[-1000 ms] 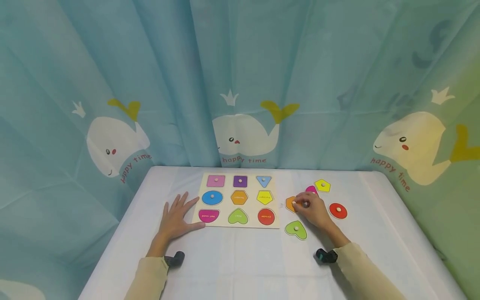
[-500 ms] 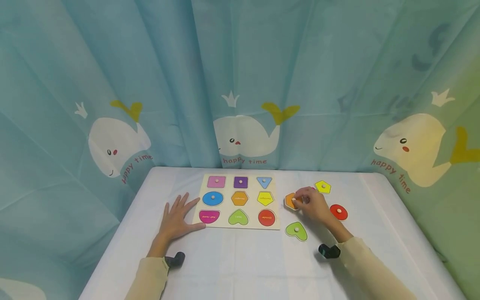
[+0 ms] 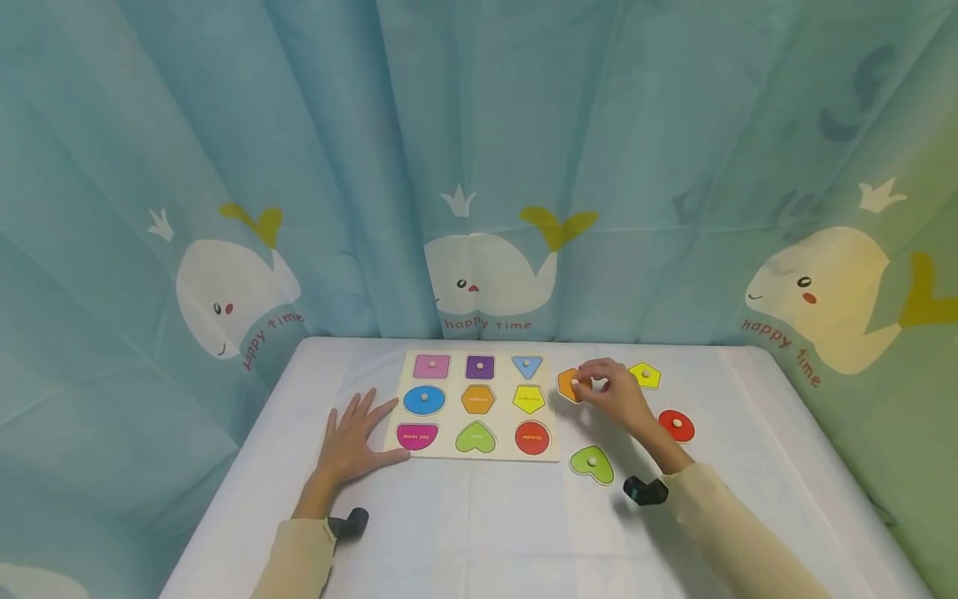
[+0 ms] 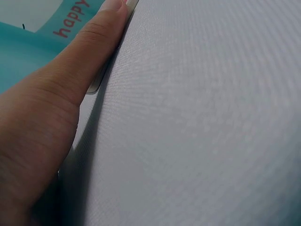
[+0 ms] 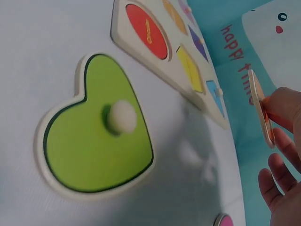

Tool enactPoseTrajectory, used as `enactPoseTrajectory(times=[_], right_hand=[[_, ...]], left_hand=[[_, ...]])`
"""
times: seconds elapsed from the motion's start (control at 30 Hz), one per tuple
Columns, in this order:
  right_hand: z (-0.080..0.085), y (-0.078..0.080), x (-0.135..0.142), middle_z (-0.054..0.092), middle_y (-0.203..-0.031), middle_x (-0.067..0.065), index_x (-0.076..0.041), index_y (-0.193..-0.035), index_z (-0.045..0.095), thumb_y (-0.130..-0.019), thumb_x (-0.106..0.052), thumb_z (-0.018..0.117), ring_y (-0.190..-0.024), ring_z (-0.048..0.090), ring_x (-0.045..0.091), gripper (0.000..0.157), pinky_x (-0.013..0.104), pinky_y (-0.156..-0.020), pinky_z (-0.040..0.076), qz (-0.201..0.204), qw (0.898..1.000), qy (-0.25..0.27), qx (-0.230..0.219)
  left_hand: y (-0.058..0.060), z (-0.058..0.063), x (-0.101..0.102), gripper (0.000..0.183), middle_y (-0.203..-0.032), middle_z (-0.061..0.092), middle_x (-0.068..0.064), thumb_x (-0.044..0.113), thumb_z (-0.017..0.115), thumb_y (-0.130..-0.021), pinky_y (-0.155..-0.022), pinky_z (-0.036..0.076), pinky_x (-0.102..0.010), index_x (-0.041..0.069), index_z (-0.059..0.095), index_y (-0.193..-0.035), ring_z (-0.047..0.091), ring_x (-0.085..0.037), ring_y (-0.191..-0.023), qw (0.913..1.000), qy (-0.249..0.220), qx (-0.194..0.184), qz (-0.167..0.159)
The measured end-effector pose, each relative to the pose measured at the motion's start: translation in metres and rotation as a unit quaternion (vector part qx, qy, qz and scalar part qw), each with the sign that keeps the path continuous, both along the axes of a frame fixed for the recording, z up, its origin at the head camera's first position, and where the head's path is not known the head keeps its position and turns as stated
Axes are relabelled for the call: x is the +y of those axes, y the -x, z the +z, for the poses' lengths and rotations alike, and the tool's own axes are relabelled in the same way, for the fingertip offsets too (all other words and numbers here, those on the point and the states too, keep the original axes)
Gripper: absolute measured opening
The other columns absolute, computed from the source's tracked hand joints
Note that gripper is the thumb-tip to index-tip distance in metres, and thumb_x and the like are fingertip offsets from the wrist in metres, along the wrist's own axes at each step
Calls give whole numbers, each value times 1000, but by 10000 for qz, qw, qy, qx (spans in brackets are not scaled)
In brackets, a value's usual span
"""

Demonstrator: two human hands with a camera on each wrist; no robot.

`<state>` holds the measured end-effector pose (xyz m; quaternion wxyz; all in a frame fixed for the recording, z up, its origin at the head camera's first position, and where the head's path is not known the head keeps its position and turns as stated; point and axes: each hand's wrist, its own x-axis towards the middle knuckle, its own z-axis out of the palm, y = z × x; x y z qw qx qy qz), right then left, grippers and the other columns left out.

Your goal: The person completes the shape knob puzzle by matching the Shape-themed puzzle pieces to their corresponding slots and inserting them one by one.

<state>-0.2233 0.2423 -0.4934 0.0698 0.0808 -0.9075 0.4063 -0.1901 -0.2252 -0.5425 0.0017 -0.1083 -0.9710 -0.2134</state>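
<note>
My right hand (image 3: 619, 401) pinches the white knob of an orange hexagon puzzle piece (image 3: 565, 384) between thumb and fingers. In the right wrist view that piece (image 5: 260, 106) is held up in the air, seen nearly edge-on. The wooden shape puzzle board (image 3: 504, 418) lies just left of it. Pink rectangle, purple square, light blue triangle and blue oval pieces sit in its slots; the hexagon, pentagon, half-round, heart and circle slots show their printed bottoms. My left hand (image 3: 348, 449) lies spread on the table, its thumb (image 4: 96, 35) against the board's near left corner.
A green heart piece (image 3: 589, 470) lies right of the board's near corner. Further right are a red circle piece (image 3: 677, 433) and a yellow pentagon piece (image 3: 649, 378). A magenta piece (image 5: 226, 221) peeks in at the right wrist view's bottom. A blue whale-print curtain (image 3: 644, 166) hangs behind the table.
My right hand has lifted the orange hexagon piece off the table and carried it left and away, close to the board's right edge. The left hand has stayed in place.
</note>
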Motion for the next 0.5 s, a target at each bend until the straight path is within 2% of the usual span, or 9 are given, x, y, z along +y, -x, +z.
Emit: enactPoseTrajectory(times=[0.3,0.5], right_hand=[[10,5,-14,68,-122,12,-9,-103,81,-90,-18,81,-110,59,32,16,40,-83,54,39,9998,-154,146],[11,11,-26,69,-121,13,-7,-103,81,-90,-16,81,-111,58,32,16,39,-82,54,197,9996,43,181]], left_hand=[[1,-4,-1,98,-168,25,-19,65,80,-73,-116,2,-76,22,47,-156,14,-46,-154,10000,15,21,-5],[2,-6,-2,98,-167,26,-18,65,80,-73,-116,2,-76,22,47,-155,14,-46,-154,10000,20,50,1]])
